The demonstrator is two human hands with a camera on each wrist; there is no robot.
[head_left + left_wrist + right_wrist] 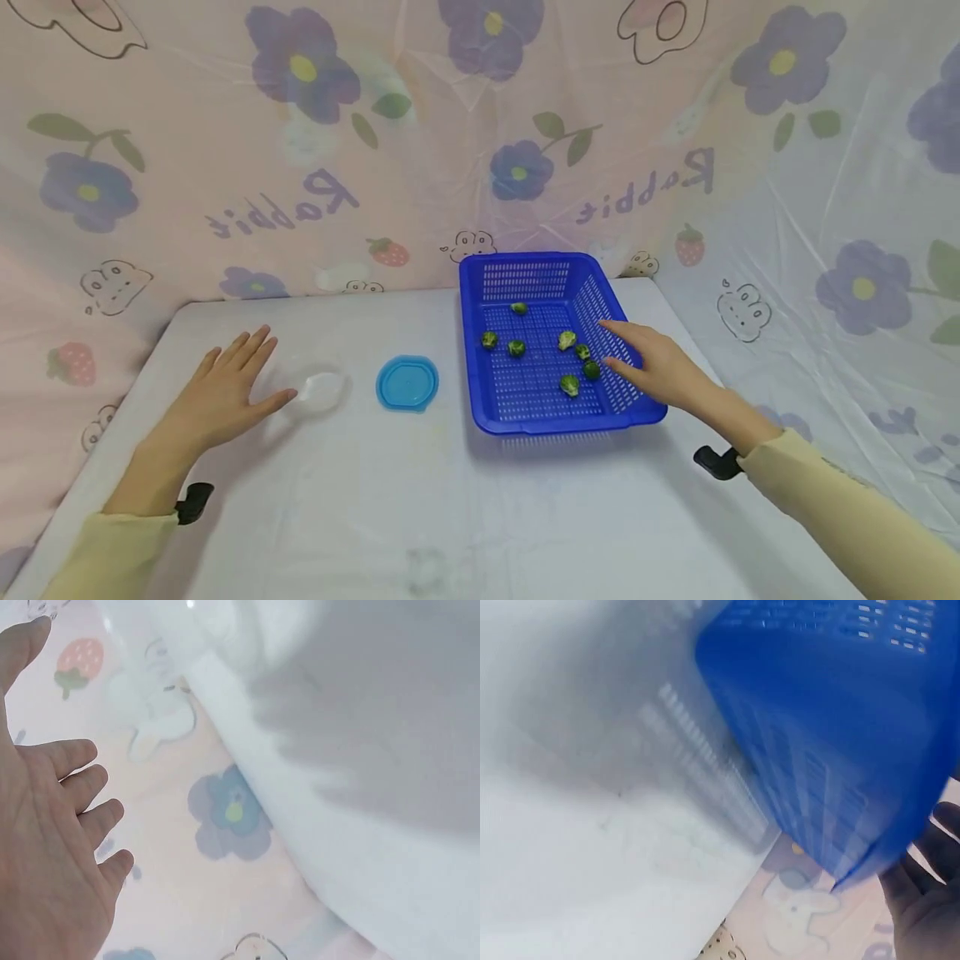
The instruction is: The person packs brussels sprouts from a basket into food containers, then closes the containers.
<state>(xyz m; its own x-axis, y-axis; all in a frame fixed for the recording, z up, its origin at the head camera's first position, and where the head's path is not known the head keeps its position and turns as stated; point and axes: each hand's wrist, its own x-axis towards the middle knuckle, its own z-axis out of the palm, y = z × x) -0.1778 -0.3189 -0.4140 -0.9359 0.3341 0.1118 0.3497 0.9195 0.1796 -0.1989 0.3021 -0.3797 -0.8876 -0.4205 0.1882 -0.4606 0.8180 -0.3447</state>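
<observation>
A blue plastic basket (480, 392) with slotted walls holds several Brussels sprouts (569, 385), spread loosely over its floor. My right hand (663, 367) is over the basket's right rim, thumb and fingers stretched out and holding nothing. In the right wrist view, that hand (930, 900) shows at the edge beside the basket wall (817, 735). On the left, my left hand (217, 404) hovers with fingers spread, its thumb near a clear round container (321, 390). The left wrist view shows the left palm (45, 847) bare.
A light-blue round lid (407, 383) lies between the clear container and the basket. Everything stands on a white-covered table (360, 517). A floral cloth (420, 150) hangs behind the table and along its sides.
</observation>
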